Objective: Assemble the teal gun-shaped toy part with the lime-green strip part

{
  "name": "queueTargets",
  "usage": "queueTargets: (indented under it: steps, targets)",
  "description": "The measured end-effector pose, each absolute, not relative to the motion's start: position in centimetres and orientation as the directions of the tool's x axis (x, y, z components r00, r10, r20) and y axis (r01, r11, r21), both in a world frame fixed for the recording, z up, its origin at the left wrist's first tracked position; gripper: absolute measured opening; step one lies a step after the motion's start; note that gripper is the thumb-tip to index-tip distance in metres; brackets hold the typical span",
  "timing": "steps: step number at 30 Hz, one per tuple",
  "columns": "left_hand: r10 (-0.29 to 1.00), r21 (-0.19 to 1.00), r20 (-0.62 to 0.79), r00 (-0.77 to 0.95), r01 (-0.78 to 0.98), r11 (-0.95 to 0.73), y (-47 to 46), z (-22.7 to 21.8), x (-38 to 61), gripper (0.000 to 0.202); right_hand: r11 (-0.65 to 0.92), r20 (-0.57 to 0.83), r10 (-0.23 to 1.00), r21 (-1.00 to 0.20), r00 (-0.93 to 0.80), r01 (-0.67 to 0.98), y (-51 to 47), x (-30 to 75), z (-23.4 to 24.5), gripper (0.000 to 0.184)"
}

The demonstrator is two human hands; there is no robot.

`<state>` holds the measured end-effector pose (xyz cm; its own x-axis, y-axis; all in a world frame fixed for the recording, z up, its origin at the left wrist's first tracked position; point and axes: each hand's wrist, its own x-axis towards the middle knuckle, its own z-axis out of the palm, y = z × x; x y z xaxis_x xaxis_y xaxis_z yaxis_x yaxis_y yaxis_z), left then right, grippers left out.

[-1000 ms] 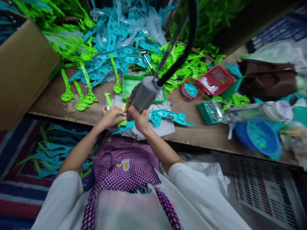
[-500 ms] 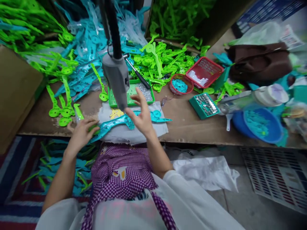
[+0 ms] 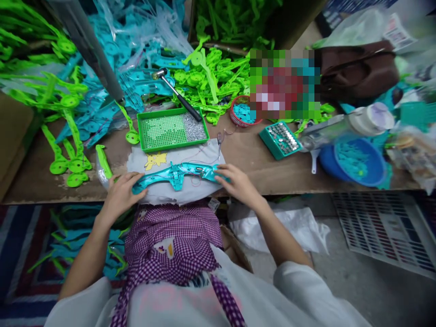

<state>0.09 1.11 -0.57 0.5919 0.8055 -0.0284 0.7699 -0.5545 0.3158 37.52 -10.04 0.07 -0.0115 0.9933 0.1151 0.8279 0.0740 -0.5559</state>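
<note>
Left hand: my left hand [image 3: 121, 195] lies palm down over the left end of the teal plastic toy shell [image 3: 177, 174], fingers loosely curled on it rather than clamped.
Right hand: my right hand [image 3: 238, 184] rests on the shell's right end, fingers half spread and pressing down; it grips nothing else.
Teal shell: it lies lengthwise between my hands on the white cloth [image 3: 190, 190] at the near edge of the wooden workbench [image 3: 259, 168], with thin red wires [image 3: 197, 179] showing at its middle.
How it handles: I judge it light, stiff and hollow, smooth enough to slide on the cloth. The thin ends would likely flex, and the wires look easy to snag or pull.
Where to hold: best by both ends, as I have it now, or by the thicker middle body, with fingers kept off the wiring.
Green tray: the green tray [image 3: 172, 129] sits just beyond the cloth, with a heap of small silver screws [image 3: 194, 127] at its right side.
Hammer: a small hammer [image 3: 177, 93] lies behind the tray, its handle tip touching the tray's far corner.
Around: heaps of green plastic parts [image 3: 218, 81], a teal box of button cells [image 3: 281, 140] and a blue bowl [image 3: 354, 163] stand to the right.
</note>
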Motion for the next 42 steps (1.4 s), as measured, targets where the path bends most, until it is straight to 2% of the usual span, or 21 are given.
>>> queueTargets:
  steps: [2, 4, 7, 10, 13, 16, 19, 24, 27, 29, 31, 33, 37, 39, 42]
  targets:
    - [0.796, 0.315, -0.027, 0.605, 0.760, -0.568, 1.3, -0.5, 0.0, 0.044, -0.055, 0.115, 0.983, -0.549, 0.140, 0.834, -7.8, 39.8, 0.9, 0.036]
    - [0.801, 0.316, -0.019, 0.598, 0.764, -0.562, 1.3, -0.6, 0.0, 0.044, -0.264, 0.038, 0.948, -0.454, 0.315, 0.851, -5.0, 41.8, 1.2, 0.033]
    - [0.811, 0.323, -0.019, 0.584, 0.771, -0.548, 1.4, -0.6, 0.0, 0.043, -0.412, -0.050, 0.904, -0.371, 0.425, 0.832, -1.0, 43.4, 0.8, 0.032]
    - [0.812, 0.328, -0.022, 0.583, 0.772, -0.545, 1.5, -0.6, 0.0, 0.044, -0.432, -0.016, 0.884, -0.409, 0.467, 0.804, 1.6, 43.8, -0.3, 0.036]
    - [0.811, 0.344, -0.039, 0.583, 0.770, -0.537, 1.7, -0.5, -0.1, 0.044, -0.387, 0.042, 0.891, -0.451, 0.453, 0.804, 2.6, 44.4, -1.4, 0.038]
    - [0.806, 0.352, -0.060, 0.589, 0.768, -0.536, 1.8, -0.4, -0.1, 0.044, -0.310, 0.024, 0.932, -0.460, 0.361, 0.832, 2.5, 45.1, -2.6, 0.030]
    - [0.802, 0.350, -0.062, 0.594, 0.766, -0.540, 1.8, -0.3, 0.0, 0.044, -0.299, 0.029, 0.937, -0.451, 0.349, 0.841, 2.1, 45.4, -3.3, 0.022]
    - [0.807, 0.353, -0.078, 0.585, 0.773, -0.527, 1.8, -0.2, 0.1, 0.045, -0.394, -0.021, 0.907, -0.392, 0.420, 0.831, 2.9, 44.8, -3.1, 0.026]
    - [0.808, 0.354, -0.098, 0.582, 0.779, -0.518, 1.8, -0.1, 0.1, 0.045, -0.478, -0.060, 0.872, -0.322, 0.486, 0.818, 3.6, 44.7, -2.2, 0.021]
    - [0.808, 0.354, -0.105, 0.580, 0.781, -0.514, 1.8, -0.1, 0.1, 0.045, -0.459, -0.062, 0.882, -0.333, 0.467, 0.823, 3.6, 45.0, -1.4, 0.018]
    - [0.809, 0.355, -0.104, 0.578, 0.781, -0.513, 1.9, -0.2, 0.0, 0.046, -0.406, -0.011, 0.899, -0.396, 0.438, 0.824, 3.0, 45.5, -0.3, 0.012]
    - [0.809, 0.354, -0.102, 0.579, 0.781, -0.514, 1.8, -0.2, 0.1, 0.046, -0.324, 0.100, 0.898, -0.506, 0.428, 0.799, 1.7, 45.7, 1.1, 0.009]
    - [0.812, 0.333, -0.093, 0.576, 0.787, -0.520, 1.4, -0.1, 0.2, 0.047, -0.133, 0.338, 0.804, -0.701, 0.490, 0.701, -2.3, 44.9, 4.5, 0.011]
    - [0.816, 0.315, -0.080, 0.573, 0.791, -0.525, 1.0, 0.0, 0.3, 0.046, -0.078, 0.460, 0.693, -0.718, 0.555, 0.692, -4.7, 44.5, 6.2, 0.011]
    - [0.828, 0.288, -0.050, 0.559, 0.802, -0.524, 0.6, 0.3, 0.5, 0.045, -0.094, 0.653, 0.412, -0.663, 0.635, 0.743, -8.7, 45.3, 8.0, 0.021]
